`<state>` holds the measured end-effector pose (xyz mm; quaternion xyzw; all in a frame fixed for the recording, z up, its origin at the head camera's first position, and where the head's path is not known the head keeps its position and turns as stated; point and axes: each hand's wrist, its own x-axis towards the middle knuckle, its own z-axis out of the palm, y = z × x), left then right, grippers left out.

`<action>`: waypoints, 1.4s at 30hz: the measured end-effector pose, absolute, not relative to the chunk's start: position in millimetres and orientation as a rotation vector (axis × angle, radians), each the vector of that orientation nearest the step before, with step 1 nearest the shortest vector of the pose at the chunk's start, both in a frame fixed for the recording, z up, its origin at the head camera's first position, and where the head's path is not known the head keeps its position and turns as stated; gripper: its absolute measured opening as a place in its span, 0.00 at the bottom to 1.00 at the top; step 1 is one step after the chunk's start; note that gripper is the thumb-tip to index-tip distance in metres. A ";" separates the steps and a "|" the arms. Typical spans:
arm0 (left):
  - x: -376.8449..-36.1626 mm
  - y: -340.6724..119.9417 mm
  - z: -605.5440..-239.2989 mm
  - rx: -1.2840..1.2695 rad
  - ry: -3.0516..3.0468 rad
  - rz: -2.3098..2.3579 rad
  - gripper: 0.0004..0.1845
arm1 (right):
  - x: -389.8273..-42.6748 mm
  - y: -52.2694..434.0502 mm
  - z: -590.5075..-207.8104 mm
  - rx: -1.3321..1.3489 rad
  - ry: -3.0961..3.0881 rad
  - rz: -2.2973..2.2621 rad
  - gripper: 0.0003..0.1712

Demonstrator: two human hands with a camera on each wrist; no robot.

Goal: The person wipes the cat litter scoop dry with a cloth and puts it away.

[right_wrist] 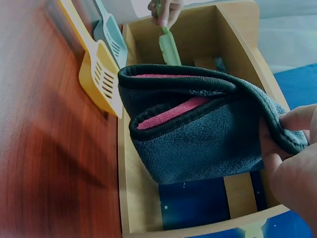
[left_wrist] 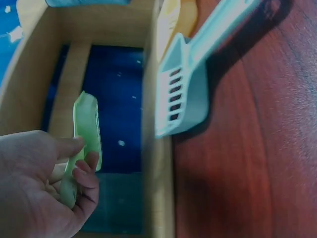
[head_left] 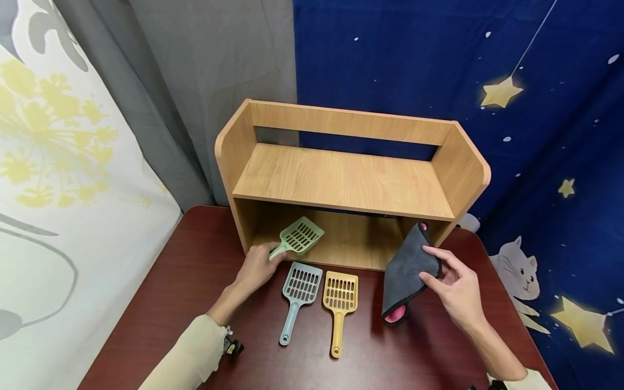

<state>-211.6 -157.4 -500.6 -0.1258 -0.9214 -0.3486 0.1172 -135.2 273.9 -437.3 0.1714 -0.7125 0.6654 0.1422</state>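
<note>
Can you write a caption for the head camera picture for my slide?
Left hand holds a green scoop at the wooden shelf; right hand pinches a grey cloth.

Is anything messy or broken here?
Nothing looks broken or spilled. The blue scoop and yellow scoop lie neatly side by side on the table. The left hand holds a green scoop at the shelf's lower opening, and the right hand holds a folded grey cloth.
</note>
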 end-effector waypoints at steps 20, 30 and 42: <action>-262.0 -166.7 -571.3 -0.210 -2.622 -0.945 0.08 | -130.6 283.8 -457.2 0.390 -2.067 1.995 0.34; -288.0 -163.8 -609.4 -0.174 -2.584 -1.025 0.12 | -132.3 279.3 -460.5 0.406 -2.067 1.990 0.34; -265.0 -150.3 -566.6 -0.147 -2.591 -1.119 0.23 | -130.9 278.7 -462.6 0.386 -2.077 1.968 0.34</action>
